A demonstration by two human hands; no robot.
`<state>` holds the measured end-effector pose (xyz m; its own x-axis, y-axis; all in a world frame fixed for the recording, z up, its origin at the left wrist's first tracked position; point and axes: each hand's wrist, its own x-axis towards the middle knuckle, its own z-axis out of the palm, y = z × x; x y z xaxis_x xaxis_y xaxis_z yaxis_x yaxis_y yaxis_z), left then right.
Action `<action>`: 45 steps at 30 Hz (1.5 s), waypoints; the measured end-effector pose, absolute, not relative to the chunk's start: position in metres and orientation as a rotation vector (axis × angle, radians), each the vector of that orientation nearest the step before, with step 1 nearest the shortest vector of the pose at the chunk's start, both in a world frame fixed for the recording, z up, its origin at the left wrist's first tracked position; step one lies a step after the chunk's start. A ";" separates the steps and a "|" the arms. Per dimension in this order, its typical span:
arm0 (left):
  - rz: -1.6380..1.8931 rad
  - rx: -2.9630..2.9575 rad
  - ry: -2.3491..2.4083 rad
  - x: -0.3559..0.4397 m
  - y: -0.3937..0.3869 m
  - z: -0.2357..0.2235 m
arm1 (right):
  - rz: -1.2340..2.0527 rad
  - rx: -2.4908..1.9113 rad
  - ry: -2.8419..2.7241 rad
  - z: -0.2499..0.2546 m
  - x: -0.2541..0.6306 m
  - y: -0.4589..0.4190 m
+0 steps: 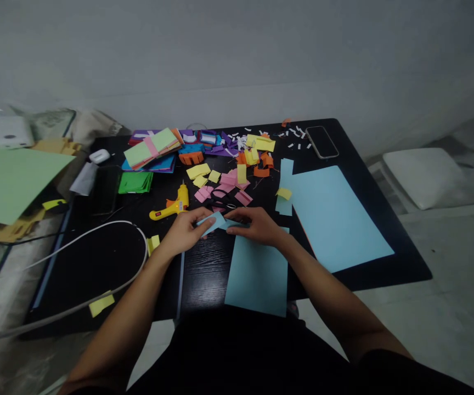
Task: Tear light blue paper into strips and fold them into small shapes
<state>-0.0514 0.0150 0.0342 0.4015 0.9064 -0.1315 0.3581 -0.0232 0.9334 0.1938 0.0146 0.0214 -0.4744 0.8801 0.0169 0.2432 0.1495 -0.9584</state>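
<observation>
My left hand (187, 227) pinches a small light blue paper piece (216, 220) between thumb and fingers. Close beside it, my right hand (258, 224) is closed on another bit of light blue paper (229, 224); whether the two bits are one piece I cannot tell. Under my right wrist lies a light blue sheet (257, 274), reaching past the table's front edge. Just beyond my hands rest black-handled scissors (223, 198), partly covered by pink paper scraps (231, 181). A yellow glue gun (171, 207) lies by my left hand.
A large light blue sheet (339, 219), blue strips (285, 186) and a phone (322, 142) lie to the right on the black table. Folded green papers (135, 182), yellow scraps (199, 173) and a paper stack (154, 149) sit behind. A white cable (143, 241) loops at left.
</observation>
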 end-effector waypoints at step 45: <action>0.712 1.785 0.793 -0.036 0.005 0.040 | 1.496 -1.037 -1.273 0.026 0.184 0.013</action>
<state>-0.0358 0.0047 0.0400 0.6092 0.7862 0.1041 0.1872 -0.2702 0.9444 0.1840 0.0128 0.0263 -0.2558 0.9655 -0.0488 -0.1064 -0.0783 -0.9912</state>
